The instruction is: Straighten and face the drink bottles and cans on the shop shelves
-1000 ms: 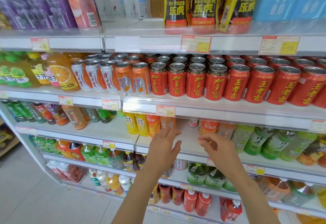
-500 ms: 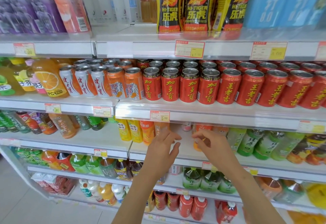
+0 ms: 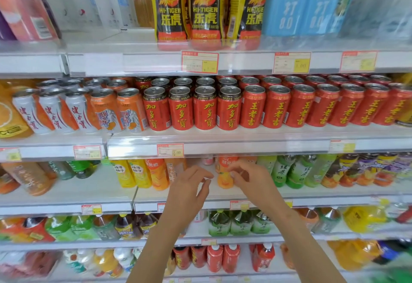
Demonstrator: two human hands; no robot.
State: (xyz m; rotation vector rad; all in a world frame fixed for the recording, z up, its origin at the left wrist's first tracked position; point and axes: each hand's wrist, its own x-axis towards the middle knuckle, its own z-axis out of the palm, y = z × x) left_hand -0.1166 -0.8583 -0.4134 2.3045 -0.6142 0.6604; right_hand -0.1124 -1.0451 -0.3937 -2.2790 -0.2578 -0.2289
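An orange juice bottle (image 3: pixel 224 179) stands alone near the front of the third shelf (image 3: pixel 223 195). My right hand (image 3: pixel 250 179) reaches in from the right, and its bent fingertips are at the bottle's side; a firm grip does not show. My left hand (image 3: pixel 189 185) hovers just left of the bottle with loosely curled fingers and holds nothing. Yellow and orange bottles (image 3: pixel 142 174) stand to the left, green tea bottles (image 3: pixel 282 171) to the right. Red cans (image 3: pixel 205 108) line the shelf above, labels facing out.
White and orange cans (image 3: pixel 53 113) on the left of the can shelf lean. Hi-Tiger bottles (image 3: pixel 205 8) and blue packs (image 3: pixel 289 4) fill the top shelf. Price tags (image 3: pixel 170 150) hang on the shelf rails. Lower shelves hold more bottles (image 3: pixel 223 258).
The view has tilted up and moved closer. Both hands rose and reached deeper into the third shelf, the right hand closing in on the orange bottle.
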